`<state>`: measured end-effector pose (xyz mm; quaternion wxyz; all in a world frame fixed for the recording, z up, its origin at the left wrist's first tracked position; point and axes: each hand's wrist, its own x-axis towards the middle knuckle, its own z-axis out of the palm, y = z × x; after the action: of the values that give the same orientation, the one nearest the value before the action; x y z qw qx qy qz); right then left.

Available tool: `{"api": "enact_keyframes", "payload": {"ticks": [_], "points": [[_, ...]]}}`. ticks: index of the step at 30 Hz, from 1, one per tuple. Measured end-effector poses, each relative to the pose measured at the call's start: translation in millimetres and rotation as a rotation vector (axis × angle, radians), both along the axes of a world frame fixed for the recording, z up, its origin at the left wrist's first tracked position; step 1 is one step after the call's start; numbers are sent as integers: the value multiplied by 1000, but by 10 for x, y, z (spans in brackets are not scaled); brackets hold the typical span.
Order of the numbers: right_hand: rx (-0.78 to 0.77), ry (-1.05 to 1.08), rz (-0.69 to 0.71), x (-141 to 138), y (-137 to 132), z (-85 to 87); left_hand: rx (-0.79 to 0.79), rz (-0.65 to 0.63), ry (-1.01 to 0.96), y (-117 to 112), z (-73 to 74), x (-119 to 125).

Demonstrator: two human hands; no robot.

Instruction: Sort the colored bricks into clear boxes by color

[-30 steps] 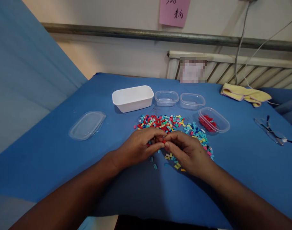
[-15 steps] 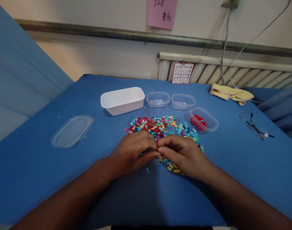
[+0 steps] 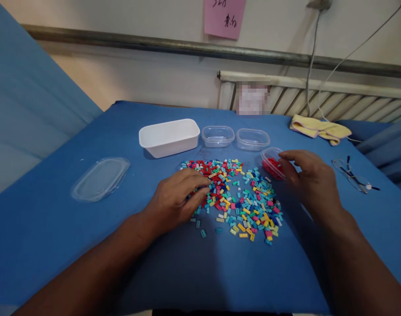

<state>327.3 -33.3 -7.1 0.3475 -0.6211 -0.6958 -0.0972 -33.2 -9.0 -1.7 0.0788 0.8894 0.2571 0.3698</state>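
Observation:
Small toy building bricks (image 3: 253, 206) in many colours lie loose in a spread heap on the blue cloth. Over the left part of the heap is my left hand (image 3: 178, 193), its thumb and forefinger apart near red bricks (image 3: 216, 175). I see nothing held between them; the other fingers curl under, partly hidden. My right hand (image 3: 314, 184) reaches over the right rim of a clear plastic tub (image 3: 268, 151) of red bricks (image 3: 273, 167). Its thumb and forefinger are slightly parted, with no brick visible between them. The hand covers the tub's right side.
A white rectangular bin (image 3: 169, 139) and two clear tubs (image 3: 218, 137) stand behind the heap. Clear lids (image 3: 101, 180) lie at left. Eyeglasses (image 3: 352, 175) and a yellow cloth (image 3: 320, 128) lie at right. A radiator (image 3: 295, 94) stands along the wall.
My hands have parted from their meeting point above the heap. My right hand has moved right to the tub of red bricks; my left hand has shifted slightly left.

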Motion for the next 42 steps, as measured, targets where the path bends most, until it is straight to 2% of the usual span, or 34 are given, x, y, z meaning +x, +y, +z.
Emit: {"api": "enact_keyframes", "payload": {"ticks": [2,5,6,10,13,18,21,24,27,30,34,36,38,39,42], "points": [[-11,-3,78,-190,40,-25,-18,18,-21,10,-7,0],[-99,-43,310,-505,154,-104,-36,38,-31,20,-10,-1],[-135,-63,323,-586,200,-141,-38,41,-29,21,-8,0],[-319,-160,210,-712,329,-268,-45,41,-15,10,9,16],[-360,-202,149,-686,345,-296,-46,32,-10,3,12,28],[-294,-211,154,-689,288,-261,-39,28,-22,25,-12,14],[-176,-164,248,-703,192,-161,-45,42,-11,33,-9,-2],[-60,-94,299,-621,61,-4,-60,55,1,26,2,-8],[31,-24,128,-394,-26,100,-63,59,4,18,-2,-11],[53,20,-47,-106,-30,74,-54,47,16,23,-20,-18],[-18,-36,-96,104,0,-20,-43,13,90,44,-37,-21],[9,-68,-52,50,-16,-27,-45,-11,123,52,-43,-15],[56,-56,66,-128,-59,-15,-50,-31,138,56,-51,-7],[57,-34,150,-257,-87,-12,-54,-33,143,57,-55,-4],[-81,-45,575,-703,-152,-31,-65,-21,159,60,-65,6]]}}
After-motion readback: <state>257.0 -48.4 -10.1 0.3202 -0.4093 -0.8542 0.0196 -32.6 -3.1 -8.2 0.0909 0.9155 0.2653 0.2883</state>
